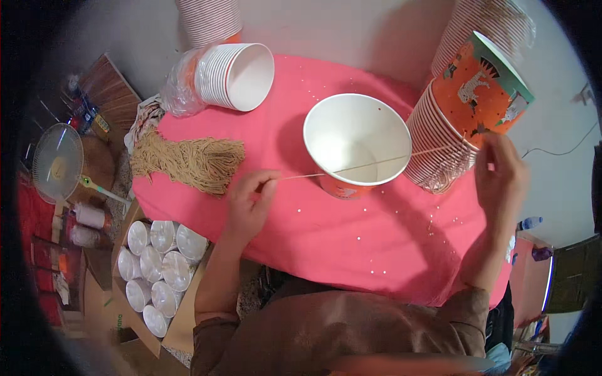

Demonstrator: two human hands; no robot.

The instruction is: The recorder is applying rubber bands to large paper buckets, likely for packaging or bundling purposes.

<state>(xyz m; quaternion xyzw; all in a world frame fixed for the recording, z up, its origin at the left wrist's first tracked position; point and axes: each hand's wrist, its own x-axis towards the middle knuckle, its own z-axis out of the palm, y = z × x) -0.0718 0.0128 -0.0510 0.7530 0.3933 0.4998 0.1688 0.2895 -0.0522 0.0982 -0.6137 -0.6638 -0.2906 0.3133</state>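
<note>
Tan strand bundle [191, 164] L, wrapped packs [151, 263] near L, bkt stack [433, 138] R; white bkt [351, 131] mid-table, thin string [370, 164] across its mouth; L hand [249, 203] pinches string, thumb + finger; R hand [503, 170], fingers bent, by bkt stack, can't tell if pinching

Left hand [254, 203]: one. Right hand [505, 175]: one. Stretched cord [370, 165]: one. Bucket standing apart [357, 128]: one. Patterned bucket atop stack [473, 88]: one. Bucket stacks [210, 78]: four, two left, two right; nested rims too tight to count. Tan string bundle [194, 164]: one. Pink cloth [295, 247]: one. Cardboard box [185, 332]: one. Round wrapped bundles [151, 263] inside: nine visible.
</note>
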